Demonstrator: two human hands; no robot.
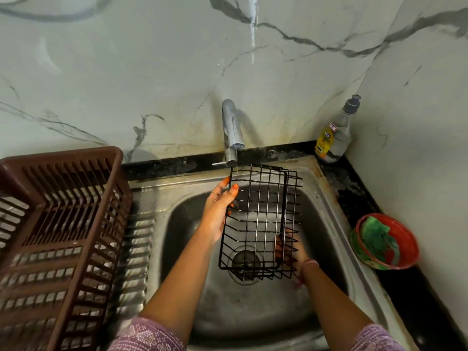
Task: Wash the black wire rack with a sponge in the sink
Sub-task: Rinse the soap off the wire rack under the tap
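Rack point(260, 221) hangs over our sink point(326, 198), under the tap point(231, 127); right of the sink, a red bowl point(405, 239) holds the sponge point(374, 236). Our left hand point(219, 206) grips the rack's edge; our right hand point(291, 247) sits behind the wires, grip unclear.

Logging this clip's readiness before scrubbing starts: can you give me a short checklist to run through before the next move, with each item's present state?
1. Black wire rack held over the sink basin: ok, both hands on it.
2. Left hand grip on the rack's left edge: ok, thumb and fingers round the wire.
3. Right hand grip: cannot tell, it sits behind the wires.
4. Water running from the tap: ok, a thin stream meets the rack's top corner.
5. Sponge in hand: not ok, the green sponge lies in the red bowl on the counter.
6. Dish soap bottle available: ok, standing in the corner.
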